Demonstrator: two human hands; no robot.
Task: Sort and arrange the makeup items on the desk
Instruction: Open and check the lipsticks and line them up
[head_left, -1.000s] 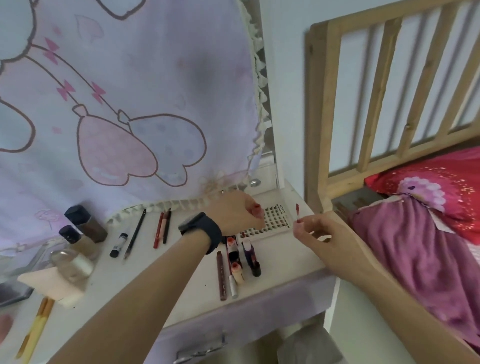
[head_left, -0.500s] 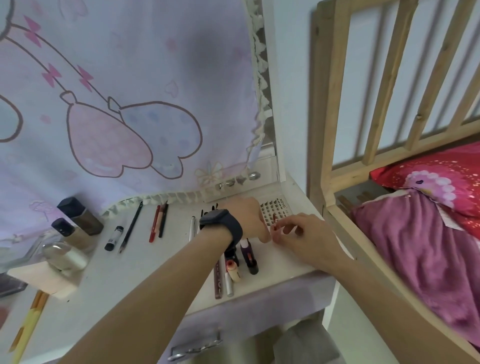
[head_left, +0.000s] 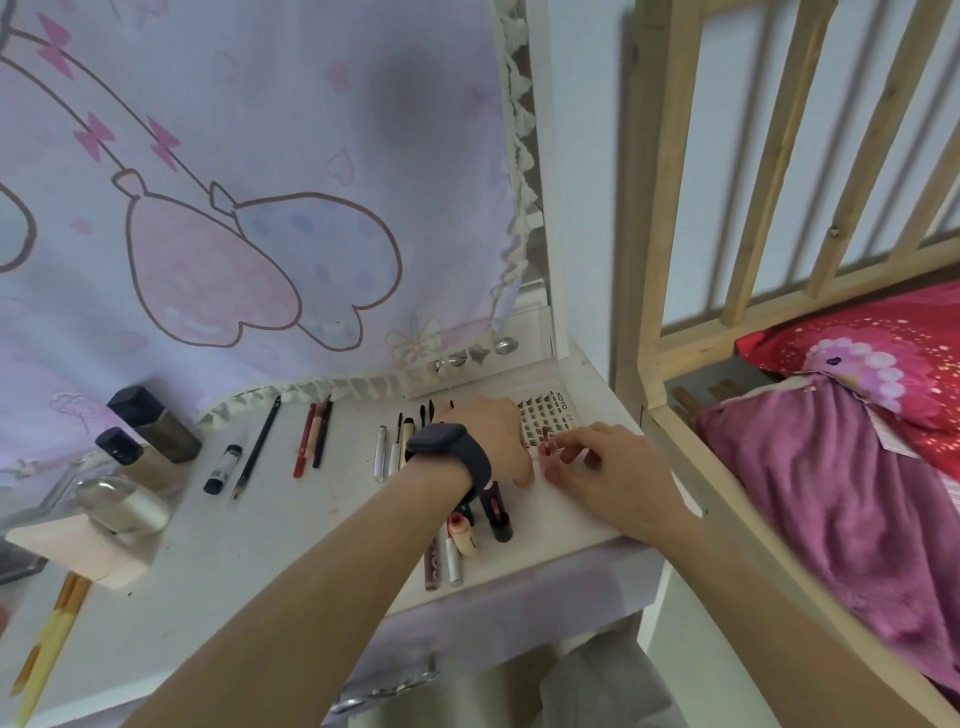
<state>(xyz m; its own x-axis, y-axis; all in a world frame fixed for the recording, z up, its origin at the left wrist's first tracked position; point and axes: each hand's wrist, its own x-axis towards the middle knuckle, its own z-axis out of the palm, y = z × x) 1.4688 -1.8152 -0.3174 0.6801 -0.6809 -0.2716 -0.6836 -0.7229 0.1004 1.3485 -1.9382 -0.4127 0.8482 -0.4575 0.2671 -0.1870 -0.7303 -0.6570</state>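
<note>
Your right hand (head_left: 613, 478) pinched a thin red lip wand (head_left: 545, 432) near the desk's (head_left: 291, 545) back right corner, at the near edge of the lash tray (head_left: 550, 410). Your left hand (head_left: 493, 441) sat curled close against it. I could not tell what, if anything, it gripped. I judged you were recapping a lip product. Next, seat the wand squarely, then lay the tube alongside the lip tubes (head_left: 467, 535) by the front edge.
</note>
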